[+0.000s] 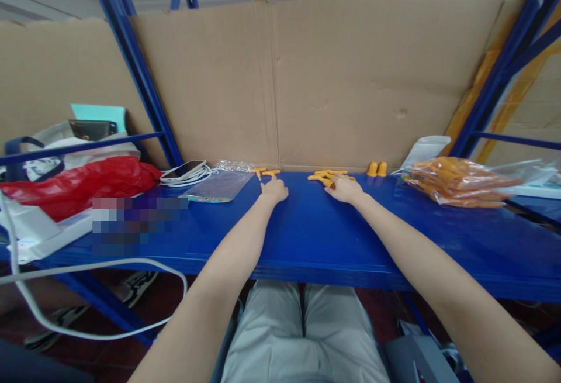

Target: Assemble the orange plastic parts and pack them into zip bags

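At the far side of the blue shelf, my left hand (274,190) has its fingers closed at a branched orange plastic piece (273,172). Its fingertips are small in view and partly hidden. My right hand (345,189) is closed on one of several similar orange plastic pieces (326,176) lying in a small pile. That hand covers part of the pile. To the right of it stand two small orange cone-shaped pieces (377,169), upright against the cardboard. A flat clear plastic bag (221,187) lies left of my left hand.
The blue shelf (315,231) is backed by a cardboard sheet (342,85). At the right lies a clear bag of orange pieces (460,181). A phone (190,169) with a coiled white cable (184,180) and a red bag (87,184) lie left. Blue posts flank the space.
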`<control>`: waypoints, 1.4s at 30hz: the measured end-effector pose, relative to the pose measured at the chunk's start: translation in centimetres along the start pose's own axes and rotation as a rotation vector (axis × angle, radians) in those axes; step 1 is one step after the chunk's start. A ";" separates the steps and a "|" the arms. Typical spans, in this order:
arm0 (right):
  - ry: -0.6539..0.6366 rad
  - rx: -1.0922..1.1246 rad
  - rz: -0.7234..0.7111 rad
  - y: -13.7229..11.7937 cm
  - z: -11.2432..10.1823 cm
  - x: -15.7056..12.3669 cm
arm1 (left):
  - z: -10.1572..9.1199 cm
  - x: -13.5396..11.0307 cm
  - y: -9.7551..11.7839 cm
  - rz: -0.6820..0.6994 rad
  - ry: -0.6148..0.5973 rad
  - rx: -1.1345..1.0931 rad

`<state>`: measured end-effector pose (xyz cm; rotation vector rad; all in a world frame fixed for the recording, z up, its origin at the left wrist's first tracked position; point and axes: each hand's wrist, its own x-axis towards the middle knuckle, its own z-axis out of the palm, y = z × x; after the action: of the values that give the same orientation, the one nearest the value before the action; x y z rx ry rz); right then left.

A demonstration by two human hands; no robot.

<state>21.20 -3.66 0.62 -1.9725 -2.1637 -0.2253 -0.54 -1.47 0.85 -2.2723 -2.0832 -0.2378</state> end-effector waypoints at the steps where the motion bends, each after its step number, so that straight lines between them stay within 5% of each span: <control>1: 0.004 0.000 0.002 0.0 -0.1 -0.1 | -0.1 -0.1 0.3 0.026 0.007 0.017; 14: 0.034 0.002 0.019 -0.2 -0.1 -0.1 | 0.3 -0.1 2.6 0.546 0.061 -0.225; 19: 0.029 0.013 0.022 -0.1 -0.2 -0.2 | 0.8 0.4 1.5 0.287 0.134 -0.174; 22: 0.033 0.028 0.017 -0.2 -0.3 -0.3 | 1.2 0.6 0.3 0.106 0.061 -0.150; 26: 0.024 0.035 0.033 -0.3 -0.7 -0.5 | 1.2 0.8 -0.6 0.087 -0.037 -0.151; 33: 0.100 0.081 0.103 0.2 -1.2 -0.2 | 0.8 0.3 -0.4 0.071 -0.011 -0.119; 42: 0.147 0.105 0.416 8.4 -0.4 2.8 | 0.7 0.4 -0.6 0.010 -0.101 -0.094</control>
<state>29.33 -0.22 1.52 -2.2082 -1.5983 -0.1776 -1.00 -0.88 0.17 -2.3953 -2.1517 -0.2303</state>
